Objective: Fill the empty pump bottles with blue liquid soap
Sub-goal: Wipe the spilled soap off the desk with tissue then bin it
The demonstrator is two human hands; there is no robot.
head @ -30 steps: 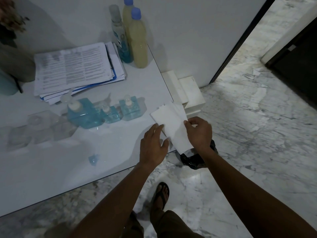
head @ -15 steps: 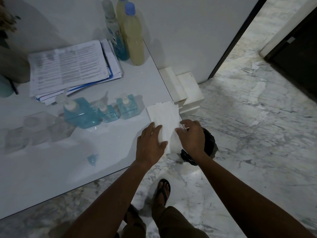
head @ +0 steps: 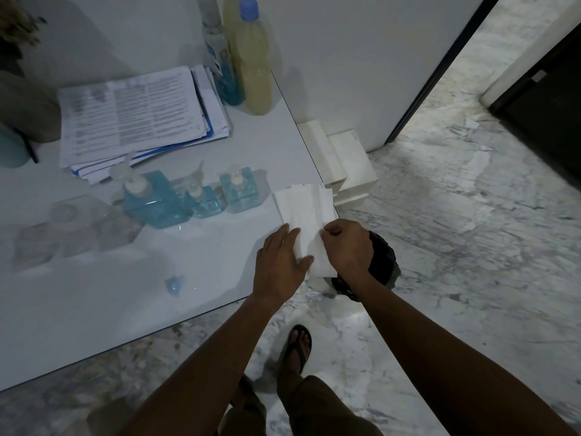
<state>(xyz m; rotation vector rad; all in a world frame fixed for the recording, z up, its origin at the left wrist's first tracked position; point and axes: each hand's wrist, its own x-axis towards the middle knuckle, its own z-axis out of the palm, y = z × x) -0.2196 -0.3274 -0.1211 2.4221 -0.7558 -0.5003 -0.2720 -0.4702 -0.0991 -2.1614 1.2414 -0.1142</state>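
Three pump bottles holding blue soap stand in a row mid-table: a large one (head: 151, 196), a small one (head: 202, 201) and another small one (head: 240, 188). Several clear empty bottles (head: 66, 228) sit to their left. A white tissue (head: 306, 215) lies at the table's right corner. My left hand (head: 279, 262) presses flat on its near left part. My right hand (head: 345, 247) pinches its right edge. A blue soap spill (head: 174, 284) marks the tabletop. A tall bottle with blue liquid (head: 221, 58) stands at the back.
Two yellowish bottles (head: 253, 64) stand by the wall. A stack of papers (head: 138, 118) lies at the back left. A black-lined bin (head: 382, 259) sits on the marble floor under my right hand. White boxes (head: 342, 162) rest beside the white table (head: 94, 309).
Both hands brought the tissue down from the air onto the table corner. My left hand now lies flat on it and my right hand has closed on its edge.
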